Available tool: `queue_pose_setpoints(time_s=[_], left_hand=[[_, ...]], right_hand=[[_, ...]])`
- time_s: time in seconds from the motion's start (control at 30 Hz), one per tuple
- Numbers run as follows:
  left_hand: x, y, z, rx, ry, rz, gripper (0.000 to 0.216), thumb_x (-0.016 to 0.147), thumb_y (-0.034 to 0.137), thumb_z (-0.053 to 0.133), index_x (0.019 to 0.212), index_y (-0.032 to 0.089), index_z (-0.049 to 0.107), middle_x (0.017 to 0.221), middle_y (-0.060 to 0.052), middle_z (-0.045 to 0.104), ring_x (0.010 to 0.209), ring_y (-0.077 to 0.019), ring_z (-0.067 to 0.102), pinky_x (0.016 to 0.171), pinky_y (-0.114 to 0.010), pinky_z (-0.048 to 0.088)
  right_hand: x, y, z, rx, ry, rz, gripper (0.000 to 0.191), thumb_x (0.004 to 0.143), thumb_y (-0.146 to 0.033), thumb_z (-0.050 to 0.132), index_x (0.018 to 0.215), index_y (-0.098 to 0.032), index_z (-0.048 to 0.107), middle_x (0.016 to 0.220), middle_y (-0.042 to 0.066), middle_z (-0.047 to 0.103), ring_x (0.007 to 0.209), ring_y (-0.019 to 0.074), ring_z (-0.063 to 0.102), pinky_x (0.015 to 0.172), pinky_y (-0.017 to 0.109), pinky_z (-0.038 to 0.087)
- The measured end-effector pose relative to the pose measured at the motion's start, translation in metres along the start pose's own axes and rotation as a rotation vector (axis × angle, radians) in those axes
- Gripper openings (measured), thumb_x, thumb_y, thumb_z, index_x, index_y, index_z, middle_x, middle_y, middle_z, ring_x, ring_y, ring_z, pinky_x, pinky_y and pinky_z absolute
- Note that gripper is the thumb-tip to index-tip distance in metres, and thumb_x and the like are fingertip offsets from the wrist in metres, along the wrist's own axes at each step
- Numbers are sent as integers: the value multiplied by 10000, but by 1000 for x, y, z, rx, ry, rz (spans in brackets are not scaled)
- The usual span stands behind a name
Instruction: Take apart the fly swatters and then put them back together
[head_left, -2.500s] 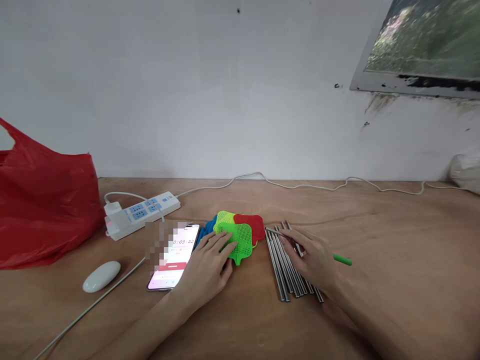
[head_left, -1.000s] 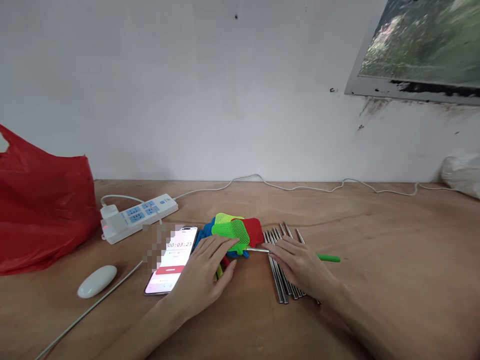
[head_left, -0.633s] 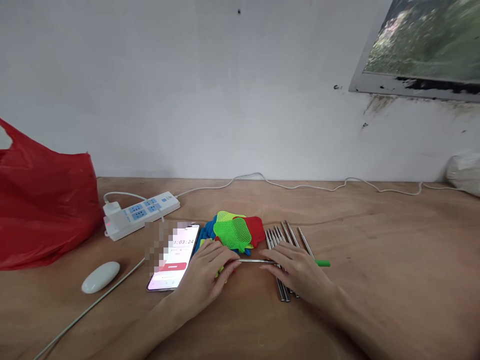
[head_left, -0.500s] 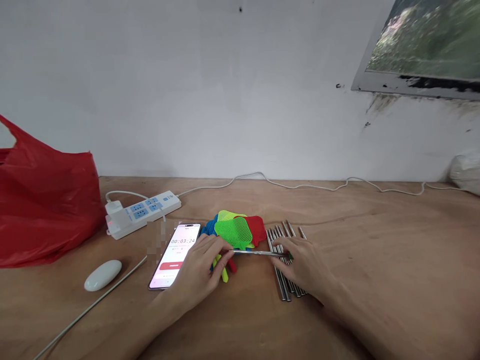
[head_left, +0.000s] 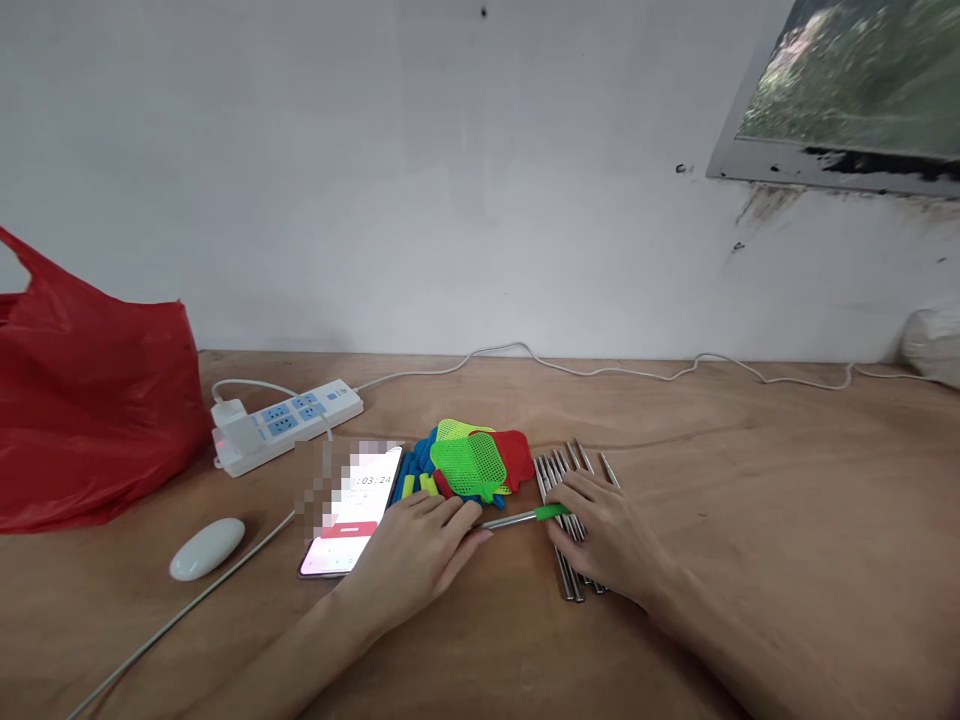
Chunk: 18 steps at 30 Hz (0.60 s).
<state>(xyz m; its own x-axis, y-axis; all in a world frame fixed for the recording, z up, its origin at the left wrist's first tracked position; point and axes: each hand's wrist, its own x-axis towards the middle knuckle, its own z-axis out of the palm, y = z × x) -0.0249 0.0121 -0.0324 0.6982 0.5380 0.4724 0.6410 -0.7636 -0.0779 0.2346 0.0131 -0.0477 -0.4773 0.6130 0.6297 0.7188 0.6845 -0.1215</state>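
Observation:
A thin metal rod (head_left: 511, 521) with a green sleeve (head_left: 551, 511) at its right end spans the gap between my hands. My left hand (head_left: 420, 545) is closed on the rod's plain end. At the green end, the fingers and thumb of my right hand (head_left: 604, 530) close around the sleeve. Under my right hand lies a row of loose metal rods (head_left: 566, 570), partly hidden by it. Behind my left hand is a pile of mesh fly swatter heads, with a green one (head_left: 469, 465) on top, a red one (head_left: 514, 460) beside it and blue ones (head_left: 418, 462) beneath.
Left of the pile, a lit phone (head_left: 352, 530) lies on the wooden table (head_left: 750, 480). A white power strip (head_left: 289, 425), a white mouse-shaped object (head_left: 207, 549) and a red plastic bag (head_left: 97, 410) are farther left. A white cable (head_left: 600, 374) runs along the wall.
The rod's left end has come lower and nearer, along with my left hand. The green sleeve now shows at the right end. Yellow and red handle pieces now show above my left hand.

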Motion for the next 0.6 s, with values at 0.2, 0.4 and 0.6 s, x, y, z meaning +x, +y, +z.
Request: queue_pose_setpoints(time_s=[0.2,0.4,0.6], left_hand=[[-2,7,0,-26,-31,24,462,1105,321,176,822,193,518,598,7,629,455,-169,575,449,-291,225],[-2,-2,-9,-44,-56,51,416,1099,294,232,788,205,494,624,2,628,484,-172,576,456,-289,212],[-5,-38,-10,51,17,-87,401,1090,350,233,892,209,553,589,9,618,465,-187,552,479,-295,216]], right_hand=[[1,-6,-2,-104,42,-25,105,833,-130,537,764,-203,567,717,26,602,682,194,529,625,300,347],[-2,-7,-5,-275,83,59,215,880,-180,514,674,-216,563,627,19,625,606,182,563,614,304,323],[-7,15,-10,-384,7,458,176,879,-262,502,726,-235,586,642,30,675,564,212,607,531,297,270]])
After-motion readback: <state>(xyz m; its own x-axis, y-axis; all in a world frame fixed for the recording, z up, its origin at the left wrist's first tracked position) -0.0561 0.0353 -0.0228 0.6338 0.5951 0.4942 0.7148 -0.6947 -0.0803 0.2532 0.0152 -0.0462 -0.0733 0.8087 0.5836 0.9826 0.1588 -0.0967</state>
